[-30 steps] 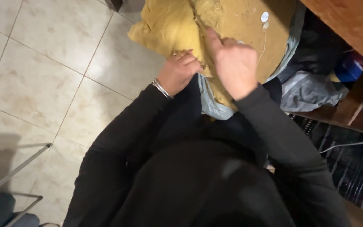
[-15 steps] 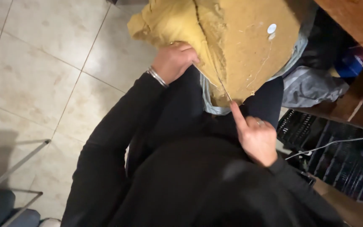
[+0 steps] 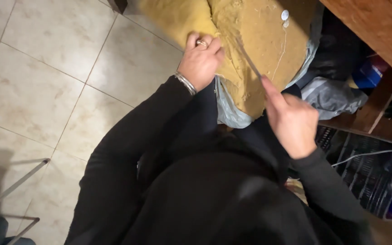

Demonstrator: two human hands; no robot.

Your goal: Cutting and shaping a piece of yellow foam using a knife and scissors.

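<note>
A floor of large pale beige tiles point(image 3: 46, 90) fills the left of the view, and a reddish-brown wooden table edge point(image 3: 377, 31) crosses the upper right corner. Between them, at the top centre, a bulky mustard-yellow fabric cushion point(image 3: 255, 50) rests on the person's lap, over a pale grey-blue cloth point(image 3: 232, 113) that shows under its lower edge. Black sleeves and a black top point(image 3: 196, 195) take up the lower middle. To the right lie a crumpled grey plastic bag point(image 3: 332, 95) and, lower down, a dark slatted crate point(image 3: 359, 168) with a white cable across it. The left hand point(image 3: 200, 61), wearing a ring and a silver bracelet point(image 3: 185, 83), presses on the cushion's left fold with its fingers curled closed around the fabric. The right hand point(image 3: 291, 122) hovers just below the cushion's lower edge, fingers pinched together on a thin taut thread point(image 3: 249, 63) that runs up across the cushion. A small white round button point(image 3: 285, 15) sits near the cushion's top.
</note>
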